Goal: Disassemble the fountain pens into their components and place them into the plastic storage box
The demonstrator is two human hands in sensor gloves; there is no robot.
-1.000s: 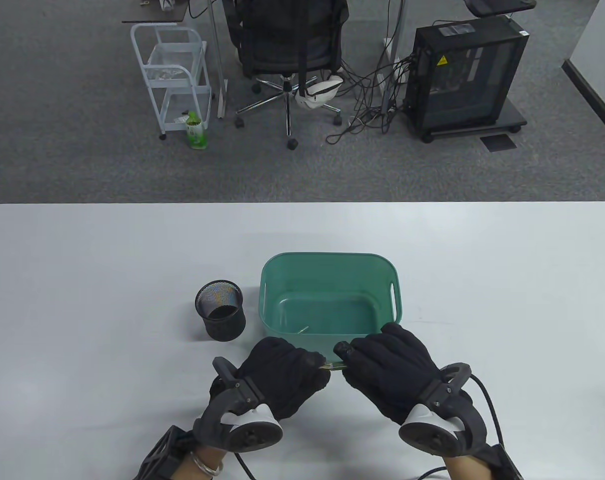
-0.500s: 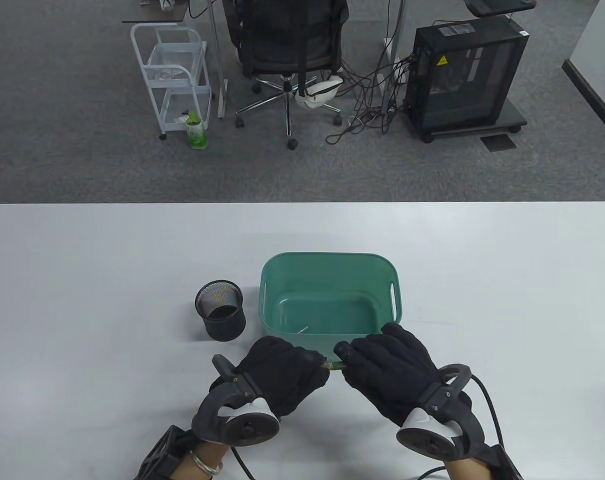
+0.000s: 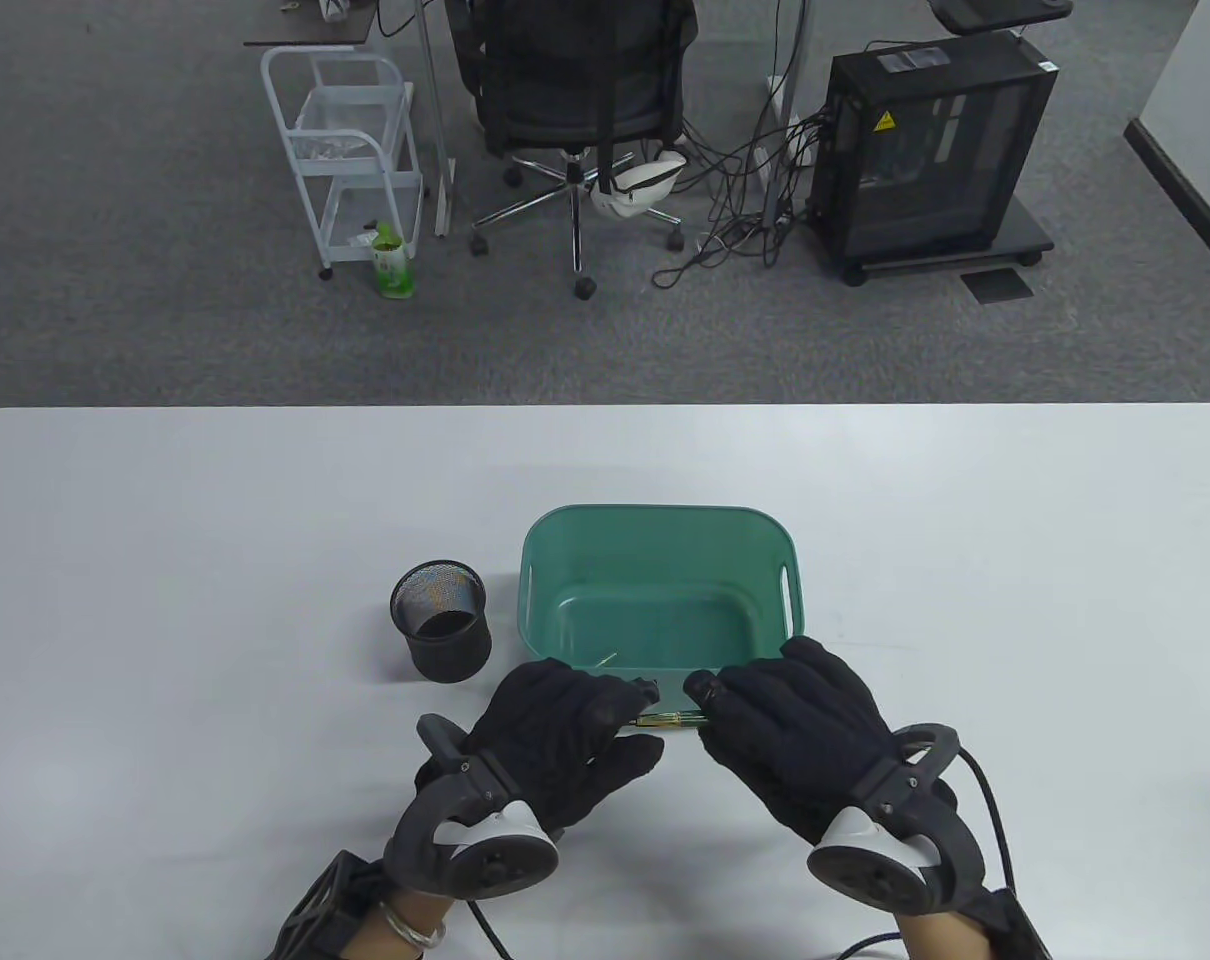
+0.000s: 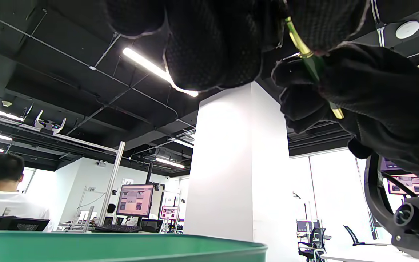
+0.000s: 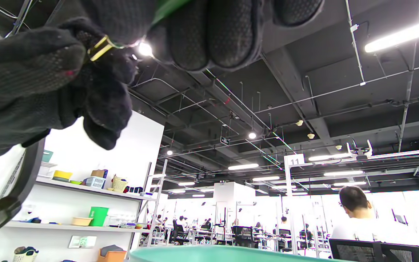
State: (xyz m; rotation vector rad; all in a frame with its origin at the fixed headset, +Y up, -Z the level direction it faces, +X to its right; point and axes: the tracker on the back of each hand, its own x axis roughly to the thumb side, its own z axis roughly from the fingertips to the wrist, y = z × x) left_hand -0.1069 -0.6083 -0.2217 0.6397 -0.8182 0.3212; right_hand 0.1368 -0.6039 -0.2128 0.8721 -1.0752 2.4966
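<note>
Table view: slim green fountain pen with gold bands [image 3: 671,719] gripped at both ends, black-gloved left hand [image 3: 565,735] and black-gloved right hand [image 3: 795,730] curled around it, just in front of teal plastic storage box [image 3: 793,580]; likely pulling apart; sudden release could fling a small part onto white table [image 3: 165,600], missing box.

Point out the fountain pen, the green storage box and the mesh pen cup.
fountain pen [image 3: 673,718], table view: green barrel section showing between the two hands.
green storage box [image 3: 655,516], table view: far rim.
mesh pen cup [image 3: 451,652], table view: near outer wall.
</note>
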